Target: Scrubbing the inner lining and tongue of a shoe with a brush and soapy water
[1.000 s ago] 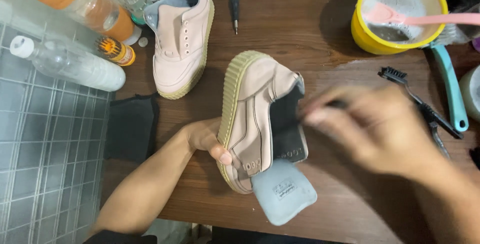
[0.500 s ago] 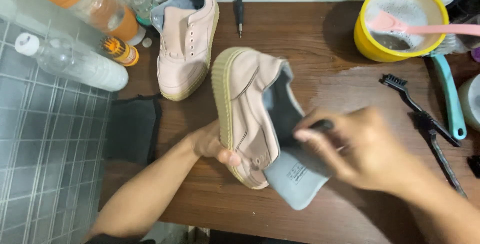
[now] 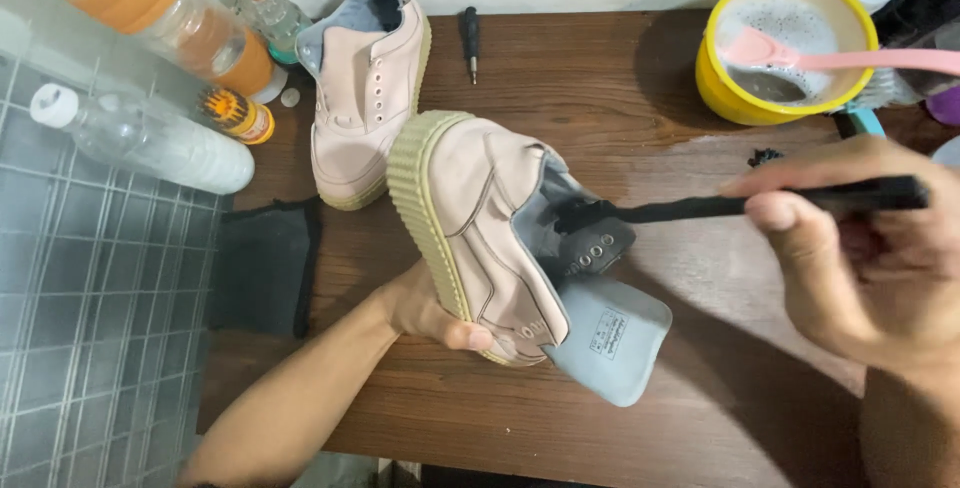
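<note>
pink shoes, two: left hand (image 3: 425, 310) grips one shoe (image 3: 500, 238); right hand (image 3: 860, 248) holds one black brush (image 3: 680, 210).

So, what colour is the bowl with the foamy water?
The bowl is yellow, seen in the head view, at the table's far right.

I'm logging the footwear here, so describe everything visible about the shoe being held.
The held shoe is a pale pink, suede-looking sneaker with a thick, ribbed cream sole, tipped on its side above the wooden table. Its grey-blue tongue is pulled out, showing a label. The left hand grips the sole from beneath; the right hand pokes a black brush into its opening, beside the metal eyelets.
</note>
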